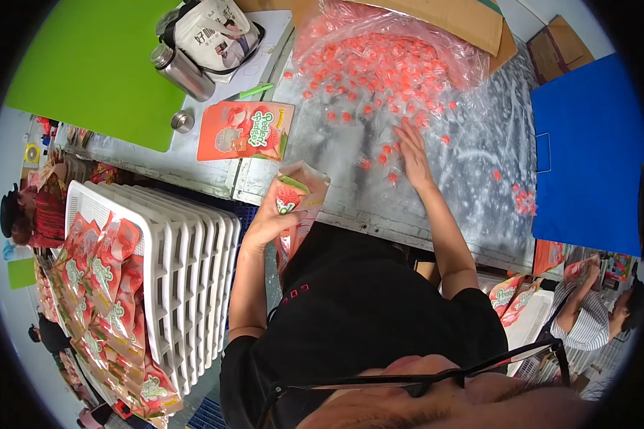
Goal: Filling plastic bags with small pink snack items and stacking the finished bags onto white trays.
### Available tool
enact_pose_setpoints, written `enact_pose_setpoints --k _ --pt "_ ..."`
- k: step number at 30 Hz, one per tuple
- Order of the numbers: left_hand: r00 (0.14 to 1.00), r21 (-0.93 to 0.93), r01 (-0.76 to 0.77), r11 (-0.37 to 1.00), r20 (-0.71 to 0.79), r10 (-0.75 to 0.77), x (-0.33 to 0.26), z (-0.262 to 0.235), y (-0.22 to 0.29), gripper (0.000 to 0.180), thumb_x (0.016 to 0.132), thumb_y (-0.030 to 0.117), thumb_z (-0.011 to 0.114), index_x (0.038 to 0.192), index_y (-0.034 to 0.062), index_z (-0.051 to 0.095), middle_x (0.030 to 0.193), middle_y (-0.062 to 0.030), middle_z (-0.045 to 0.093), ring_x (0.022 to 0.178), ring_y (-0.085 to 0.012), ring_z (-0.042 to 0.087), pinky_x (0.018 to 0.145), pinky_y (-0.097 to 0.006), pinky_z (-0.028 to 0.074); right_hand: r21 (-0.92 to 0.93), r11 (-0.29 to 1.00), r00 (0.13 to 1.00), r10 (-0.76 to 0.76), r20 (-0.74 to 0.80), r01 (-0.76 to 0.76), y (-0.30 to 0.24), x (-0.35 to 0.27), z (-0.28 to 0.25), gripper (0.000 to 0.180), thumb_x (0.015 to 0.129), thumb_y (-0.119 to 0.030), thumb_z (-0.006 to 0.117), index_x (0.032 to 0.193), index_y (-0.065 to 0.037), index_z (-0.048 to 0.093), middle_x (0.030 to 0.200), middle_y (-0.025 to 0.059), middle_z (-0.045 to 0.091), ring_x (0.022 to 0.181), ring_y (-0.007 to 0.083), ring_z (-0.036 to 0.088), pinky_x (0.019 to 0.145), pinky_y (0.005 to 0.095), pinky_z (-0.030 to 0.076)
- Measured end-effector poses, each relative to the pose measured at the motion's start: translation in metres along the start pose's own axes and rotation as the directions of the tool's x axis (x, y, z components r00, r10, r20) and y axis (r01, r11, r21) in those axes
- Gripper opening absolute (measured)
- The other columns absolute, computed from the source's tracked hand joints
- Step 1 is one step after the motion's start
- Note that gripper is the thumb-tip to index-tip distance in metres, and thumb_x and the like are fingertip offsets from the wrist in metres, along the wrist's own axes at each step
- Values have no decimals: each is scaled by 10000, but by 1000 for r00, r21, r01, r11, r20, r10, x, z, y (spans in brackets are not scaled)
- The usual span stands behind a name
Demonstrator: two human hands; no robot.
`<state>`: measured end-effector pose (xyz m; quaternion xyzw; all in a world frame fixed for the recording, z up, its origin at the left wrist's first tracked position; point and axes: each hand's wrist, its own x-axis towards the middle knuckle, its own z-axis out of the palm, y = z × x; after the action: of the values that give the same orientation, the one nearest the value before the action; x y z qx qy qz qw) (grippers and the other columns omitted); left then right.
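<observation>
My left hand [270, 223] grips a red and pink printed pouch [309, 187] near the table's front edge, its mouth gaping upward. Over the metal tabletop, my right hand [413, 154] reaches forward, fingers stretched out and touching or just above a few loose wrapped red candies [388, 149]. Beyond it, a large heap of the same small red candies [401, 61] in clear wrappers spills from a clear plastic bag [322, 25]. Flat on the table to the left lies another printed pouch [245, 130].
A steel flask [182, 73], its cap [182, 121], a green-handled knife [250, 92] and a white bag [215, 36] stand at the far left. Stacked white crates [186, 286] hold filled pouches [104, 275]. Blue panel [587, 154] at right; other people work on both sides.
</observation>
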<state>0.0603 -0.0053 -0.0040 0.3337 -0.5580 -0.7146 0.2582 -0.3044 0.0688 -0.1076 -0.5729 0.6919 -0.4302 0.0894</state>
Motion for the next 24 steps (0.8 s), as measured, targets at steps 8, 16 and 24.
enact_pose_setpoints --k 8,16,24 --pt "1000 -44 -7 999 -2 7 0 0 -5 603 629 -91 597 1209 66 544 1137 -6 557 1132 -119 501 1017 -282 368 119 980 980 140 140 -157 20 -19 -11 428 1004 -266 428 1363 -91 579 1399 100 564 1349 297 414 1150 419 272" --pt "1000 110 -13 994 26 10 6 1 -4 638 636 -86 609 1250 73 541 1162 -5 546 1153 -123 491 1046 -288 346 -214 976 994 -23 110 46 -31 -46 -16 533 790 -241 771 1279 -85 631 1391 79 552 1348 357 389 1132 465 304" --pt "998 68 -13 998 55 9 7 -2 -5 862 624 -94 584 1453 73 415 1253 -19 528 1211 -133 475 1067 -286 338 -261 964 993 -29 110 57 -46 -57 -13 744 742 -335 810 1408 -154 532 1511 76 422 1381 386 341 1137 527 278"
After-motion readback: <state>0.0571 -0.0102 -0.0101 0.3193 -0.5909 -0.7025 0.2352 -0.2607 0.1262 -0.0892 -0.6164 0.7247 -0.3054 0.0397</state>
